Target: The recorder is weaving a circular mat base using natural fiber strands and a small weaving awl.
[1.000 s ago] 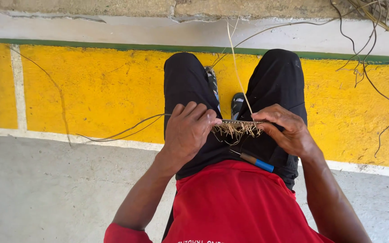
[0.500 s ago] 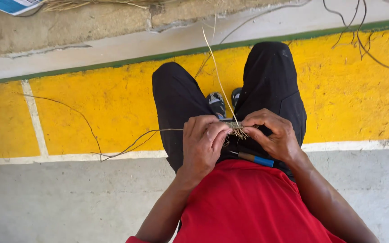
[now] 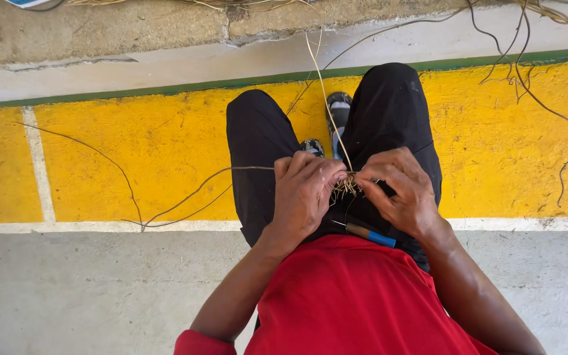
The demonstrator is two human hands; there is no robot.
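Observation:
I sit with black trousers and a red shirt, looking down at my lap. My left hand and my right hand meet over my thighs and pinch a small tuft of dry straw-coloured fibres between the fingertips. One long pale strand rises from the tuft toward the top of the view. A thin dark strand trails off to the left from my left hand. A tool with a blue handle lies across my lap just under my right hand.
A yellow painted wall band with a green line above it runs behind my legs. Grey concrete floor lies on both sides. Thin dark vines hang at the upper right. My shoes show between my knees.
My hands have stayed together on the fibre tuft, working it with small finger movements. The camera view has shifted, so the wall and legs sit differently in frame.

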